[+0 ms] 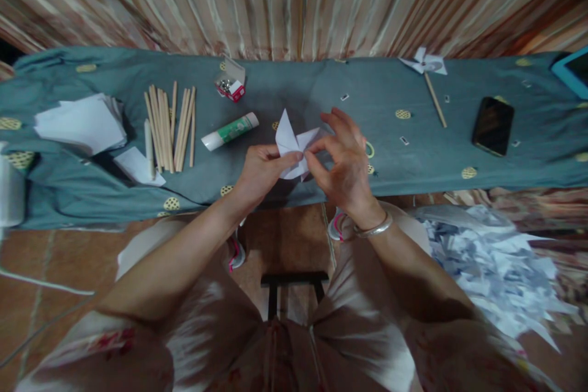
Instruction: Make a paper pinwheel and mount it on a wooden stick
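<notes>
A white paper pinwheel [287,138] is held over the near part of the table, one pointed blade standing up. My left hand [264,174] grips it from the left, thumb pressed near its centre. On the other side, my right hand [342,162] pinches at the pinwheel's right part with thumb and index finger, the other fingers raised. Scissors [369,149] with a yellow-green handle lie partly hidden behind that hand. To the left rests a green and white glue stick [230,131]. Behind it stands an open small box of metal pins [230,82].
Wooden sticks [169,128] and a stack of white paper [80,121] lie at left. A finished-looking pinwheel on a stick [434,98], a phone [493,126] and a blue-edged tablet [572,73] are at right. Paper scraps [493,263] fill a bag below the table's right side.
</notes>
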